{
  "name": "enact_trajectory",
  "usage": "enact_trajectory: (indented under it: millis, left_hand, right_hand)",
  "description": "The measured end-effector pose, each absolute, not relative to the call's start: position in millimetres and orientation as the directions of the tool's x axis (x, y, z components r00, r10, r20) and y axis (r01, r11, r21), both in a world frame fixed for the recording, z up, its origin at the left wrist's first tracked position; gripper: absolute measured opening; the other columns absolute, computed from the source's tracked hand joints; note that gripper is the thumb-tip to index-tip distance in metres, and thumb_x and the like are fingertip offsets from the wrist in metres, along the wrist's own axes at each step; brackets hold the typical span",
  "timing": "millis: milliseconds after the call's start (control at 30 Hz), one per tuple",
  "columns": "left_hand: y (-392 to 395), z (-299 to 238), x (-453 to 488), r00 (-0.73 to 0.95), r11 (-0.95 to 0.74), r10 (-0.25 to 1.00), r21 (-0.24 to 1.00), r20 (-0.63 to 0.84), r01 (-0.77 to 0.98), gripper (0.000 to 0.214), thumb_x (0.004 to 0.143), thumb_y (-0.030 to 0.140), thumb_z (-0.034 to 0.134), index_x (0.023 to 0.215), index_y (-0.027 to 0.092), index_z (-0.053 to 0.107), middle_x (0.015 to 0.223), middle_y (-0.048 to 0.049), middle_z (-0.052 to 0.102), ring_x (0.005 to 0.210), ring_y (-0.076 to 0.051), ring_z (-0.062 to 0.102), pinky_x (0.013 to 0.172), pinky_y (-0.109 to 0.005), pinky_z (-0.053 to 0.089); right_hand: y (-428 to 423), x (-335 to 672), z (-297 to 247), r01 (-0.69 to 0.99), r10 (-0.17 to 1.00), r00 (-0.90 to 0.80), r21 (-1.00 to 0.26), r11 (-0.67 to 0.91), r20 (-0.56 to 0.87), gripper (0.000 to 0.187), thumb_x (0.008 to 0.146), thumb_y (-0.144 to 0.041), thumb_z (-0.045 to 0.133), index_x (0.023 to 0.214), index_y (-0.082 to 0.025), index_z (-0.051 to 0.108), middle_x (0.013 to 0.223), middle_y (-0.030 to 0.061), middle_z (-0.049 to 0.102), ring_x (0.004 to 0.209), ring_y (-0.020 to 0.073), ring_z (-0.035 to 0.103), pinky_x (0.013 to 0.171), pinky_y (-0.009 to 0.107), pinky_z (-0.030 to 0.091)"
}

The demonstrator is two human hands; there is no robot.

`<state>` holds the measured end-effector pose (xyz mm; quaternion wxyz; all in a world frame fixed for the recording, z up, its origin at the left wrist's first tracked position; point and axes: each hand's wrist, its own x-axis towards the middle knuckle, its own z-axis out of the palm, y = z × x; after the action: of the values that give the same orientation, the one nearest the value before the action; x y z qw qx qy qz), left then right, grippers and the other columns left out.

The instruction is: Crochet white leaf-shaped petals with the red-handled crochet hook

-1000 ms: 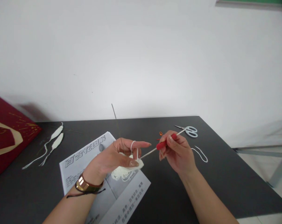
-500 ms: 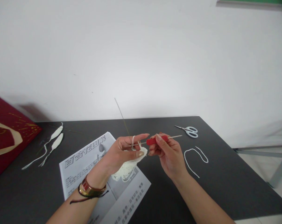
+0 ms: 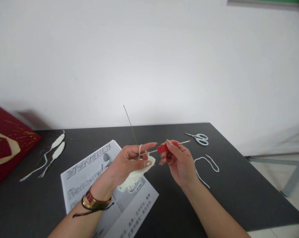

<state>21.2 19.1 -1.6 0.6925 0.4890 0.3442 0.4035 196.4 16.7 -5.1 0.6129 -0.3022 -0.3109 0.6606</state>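
Between its thumb and fingers, my left hand point(image 3: 126, 163) grips white yarn point(image 3: 132, 180), which hangs below in a looped bundle. A strand runs around the raised index finger. From the same hand a thin wire point(image 3: 130, 123) sticks up and leans left. My right hand point(image 3: 178, 162) is closed around the red handle of a crochet hook point(image 3: 165, 147). The hook's metal shaft points left into the yarn by my left fingers; its other metal end juts out to the right. My left fingers partly hide the stitches and the wire's lower end.
Printed sheets point(image 3: 87, 178) lie under my left arm on the black table point(image 3: 179, 215). Scissors point(image 3: 201, 138) and a loose white yarn piece point(image 3: 207, 158) lie to the right. At left are two white crocheted pieces point(image 3: 58, 150) with tails and a red bag point(image 3: 8, 138). A wall stands behind.
The hook has shifted slightly to the right relative to my left hand, with my right hand still on its handle. The whole view has moved a little.
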Motion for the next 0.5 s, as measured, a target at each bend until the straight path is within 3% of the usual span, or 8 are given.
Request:
enact_trajectory:
  millis: [500]
  left_hand:
    - [16.2,2.2,18.2,0.411,0.181,0.906,0.970,-0.101,-0.160,0.036,0.067,0.021,0.077,0.103,0.022,0.073,0.078,-0.0024,0.065,0.064,-0.011,0.054,0.059,-0.023,0.040]
  right_hand:
    - [20.4,206.4,-0.9,-0.616,1.000,-0.012,-0.788,-0.005,0.003,0.015,0.076,-0.027,0.068,0.068,-0.014,0.066,0.047,-0.0033,0.057,0.036,0.0073,0.045,0.036,0.020,0.051]
